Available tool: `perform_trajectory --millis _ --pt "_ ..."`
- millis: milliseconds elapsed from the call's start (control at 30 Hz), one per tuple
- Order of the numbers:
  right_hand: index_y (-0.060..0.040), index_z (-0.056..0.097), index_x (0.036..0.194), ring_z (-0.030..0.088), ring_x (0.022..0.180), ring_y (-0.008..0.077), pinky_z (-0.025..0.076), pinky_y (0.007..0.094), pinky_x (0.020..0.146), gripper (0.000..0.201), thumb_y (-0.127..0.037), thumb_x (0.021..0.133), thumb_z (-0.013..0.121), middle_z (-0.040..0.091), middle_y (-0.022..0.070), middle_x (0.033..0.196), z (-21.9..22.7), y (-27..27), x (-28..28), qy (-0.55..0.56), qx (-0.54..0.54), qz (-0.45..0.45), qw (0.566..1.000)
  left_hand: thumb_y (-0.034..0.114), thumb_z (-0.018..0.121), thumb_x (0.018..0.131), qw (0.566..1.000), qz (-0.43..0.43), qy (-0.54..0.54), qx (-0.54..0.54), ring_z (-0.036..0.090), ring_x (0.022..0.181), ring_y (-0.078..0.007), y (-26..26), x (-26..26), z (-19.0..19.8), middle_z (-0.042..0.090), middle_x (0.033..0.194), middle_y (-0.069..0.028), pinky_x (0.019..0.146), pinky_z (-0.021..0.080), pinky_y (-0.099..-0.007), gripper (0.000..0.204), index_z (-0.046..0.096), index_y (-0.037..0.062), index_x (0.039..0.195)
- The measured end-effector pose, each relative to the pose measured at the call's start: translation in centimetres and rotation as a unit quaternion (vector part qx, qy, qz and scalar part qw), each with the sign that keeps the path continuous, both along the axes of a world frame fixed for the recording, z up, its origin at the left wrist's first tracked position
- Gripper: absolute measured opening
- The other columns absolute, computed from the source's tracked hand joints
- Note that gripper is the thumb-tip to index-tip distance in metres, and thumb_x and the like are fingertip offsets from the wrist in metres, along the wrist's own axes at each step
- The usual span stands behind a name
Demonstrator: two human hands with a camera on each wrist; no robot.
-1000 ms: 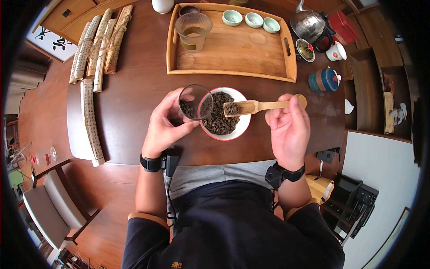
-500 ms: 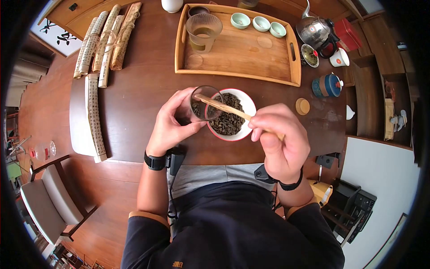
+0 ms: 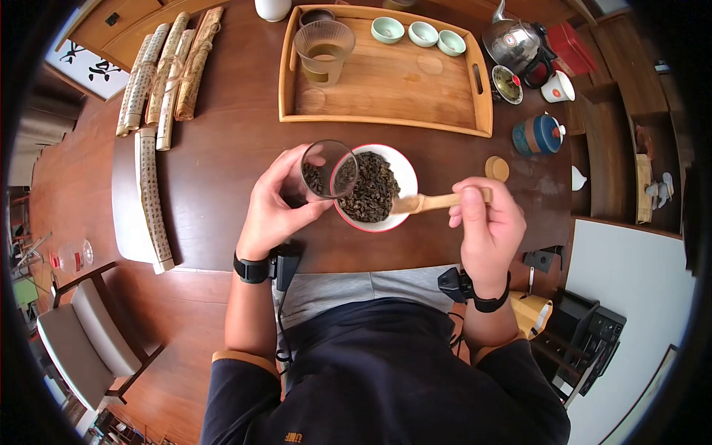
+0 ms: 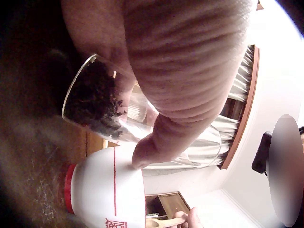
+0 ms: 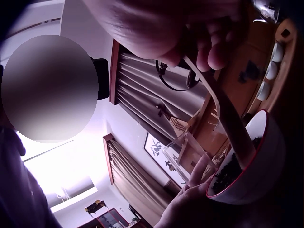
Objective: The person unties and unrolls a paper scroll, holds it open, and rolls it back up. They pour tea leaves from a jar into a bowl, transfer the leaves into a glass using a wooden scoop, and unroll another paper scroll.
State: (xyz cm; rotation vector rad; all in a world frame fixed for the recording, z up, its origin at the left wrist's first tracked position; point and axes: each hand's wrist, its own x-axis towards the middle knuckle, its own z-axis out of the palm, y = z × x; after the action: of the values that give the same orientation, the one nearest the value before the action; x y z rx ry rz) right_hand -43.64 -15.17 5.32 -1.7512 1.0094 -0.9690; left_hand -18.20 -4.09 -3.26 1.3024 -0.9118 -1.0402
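Observation:
My left hand (image 3: 273, 204) grips a clear glass cup (image 3: 328, 169) at the left rim of a white bowl (image 3: 407, 176) edged in red. Dark dried leaves lie inside the cup, seen through its wall in the left wrist view. More curled tea leaves (image 3: 368, 194) fill much of the bowl. With its fingers and thumb, my right hand (image 3: 491, 230) pinches the handle of a wooden tea scoop (image 3: 437, 202). The scoop's head dips over the bowl's right rim toward the leaves, as the right wrist view also shows.
Behind the bowl stands a wooden tray (image 3: 386, 121) with a ribbed pitcher (image 3: 324, 52) and green cups (image 3: 423, 34). A round wooden lid (image 3: 497, 168), a blue jar (image 3: 539, 135) and a steel kettle (image 3: 512, 44) are on the right. Paper scrolls (image 3: 152, 193) lie left.
The scoop, bearing leaves over the bowl a second ago, reached into the glass cup's mouth, then swung back right and down to the bowl. The left hand keeps its hold beside the bowl.

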Motion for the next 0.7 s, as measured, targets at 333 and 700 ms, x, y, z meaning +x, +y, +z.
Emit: perform_trajectory --millis 333,700 --pt "0.0048 0.066 0.102 0.067 0.068 0.0099 0.053 0.023 0.062 0.013 -0.007 0.098 0.068 0.07 0.0068 0.079 -2.8 0.5 1.1 -0.069 0.055 0.04 0.995 -0.001 0.082 0.075 1.0 0.008 0.005 -0.001 0.058 0.118 -0.0164 -0.1 -0.1 0.3 0.062 0.124 -0.0064 0.105 0.044 -0.0322 0.065 0.055 -0.0025 0.134" --pt "0.0015 0.067 0.101 0.068 0.071 0.0214 0.051 0.0305 0.063 0.01 -0.007 0.096 0.067 0.069 0.0137 0.084 -1.8 0.0 0.1 0.072 -0.162 0.021 0.984 0.001 0.082 0.075 1.0 0.007 -0.01 -0.003 0.058 0.116 -0.0159 0.0 0.0 0.3 0.062 0.122 -0.0059 0.104 0.044 -0.0316 0.066 0.055 -0.0025 0.134"
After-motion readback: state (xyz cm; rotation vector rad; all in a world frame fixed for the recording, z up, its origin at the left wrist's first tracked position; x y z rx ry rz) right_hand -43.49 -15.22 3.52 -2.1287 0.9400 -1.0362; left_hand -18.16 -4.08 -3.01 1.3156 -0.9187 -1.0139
